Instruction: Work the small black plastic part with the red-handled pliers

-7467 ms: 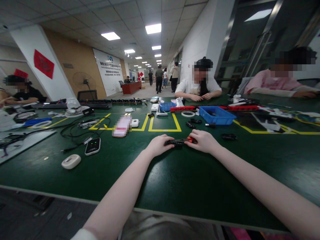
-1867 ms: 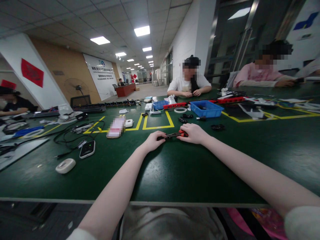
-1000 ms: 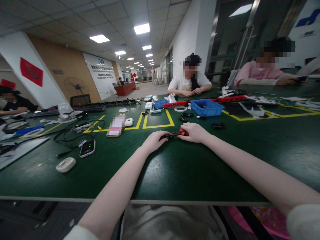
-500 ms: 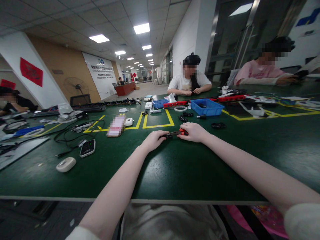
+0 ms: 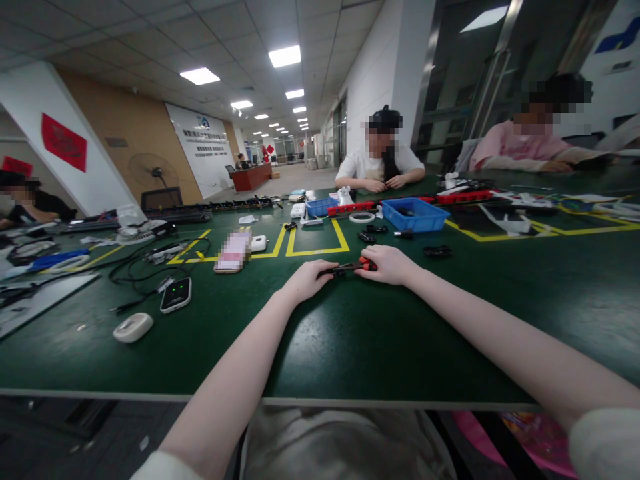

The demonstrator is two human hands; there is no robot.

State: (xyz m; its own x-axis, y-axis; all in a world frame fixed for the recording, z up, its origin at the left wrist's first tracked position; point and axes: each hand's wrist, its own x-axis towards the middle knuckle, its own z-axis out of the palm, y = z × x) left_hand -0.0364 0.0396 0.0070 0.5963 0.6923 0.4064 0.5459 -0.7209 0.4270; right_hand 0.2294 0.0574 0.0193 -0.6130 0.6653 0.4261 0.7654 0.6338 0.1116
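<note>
Above the green table, my right hand [image 5: 389, 264] is closed around the red and black handles of a pair of pliers [image 5: 358, 265]. The jaws point left, toward my left hand [image 5: 306, 281]. The fingers of my left hand are pinched on a small black part [image 5: 327, 272] at the tip of the pliers. That part is mostly covered by the fingers, and its kind is too small to make out. Whether the jaws touch it, I cannot tell.
Beyond my hands are a blue bin [image 5: 415, 215], coiled black cables [image 5: 437, 251] and a white ring [image 5: 361, 217]. To the left lie a phone [image 5: 233, 252], a small white device [image 5: 176, 295] and a cream case [image 5: 133, 327]. Co-workers sit across the table.
</note>
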